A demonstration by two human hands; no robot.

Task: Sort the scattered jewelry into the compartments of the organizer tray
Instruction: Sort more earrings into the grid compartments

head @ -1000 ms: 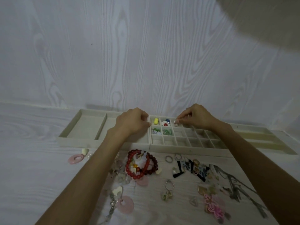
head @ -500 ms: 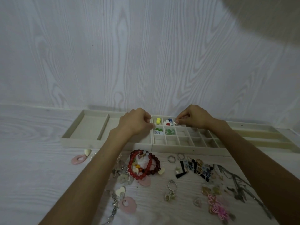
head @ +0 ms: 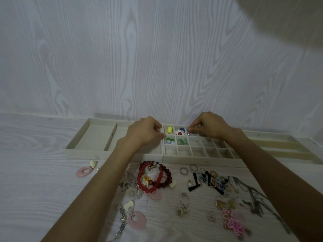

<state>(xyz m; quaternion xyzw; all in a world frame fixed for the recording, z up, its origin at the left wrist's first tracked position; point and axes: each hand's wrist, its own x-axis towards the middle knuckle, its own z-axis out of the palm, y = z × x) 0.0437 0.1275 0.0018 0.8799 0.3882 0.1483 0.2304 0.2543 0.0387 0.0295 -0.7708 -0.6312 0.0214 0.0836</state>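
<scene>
White wood-grain floor (head: 35,189) is carrying an organizer tray (head: 206,161) by the wall. Right hand (head: 209,127) is pinching a small silvery piece (head: 189,131) over a back-row compartment; left hand (head: 145,131) is curling at the divider, contents unclear. Red bead bracelets (head: 153,177) are lying loose nearer.

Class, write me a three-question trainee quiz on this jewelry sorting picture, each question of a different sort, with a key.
1. True or false: the red bead bracelet already lies in the organizer tray.
2. Which hand pinches a small sparkly piece over the grid's back row? A) left hand B) right hand
3. Fill in: the yellow beads sit in the back row's ____ compartment, counted from the left.

Key: 1 false, it lies on the table in front of the tray; 2 B; 3 first.
</scene>
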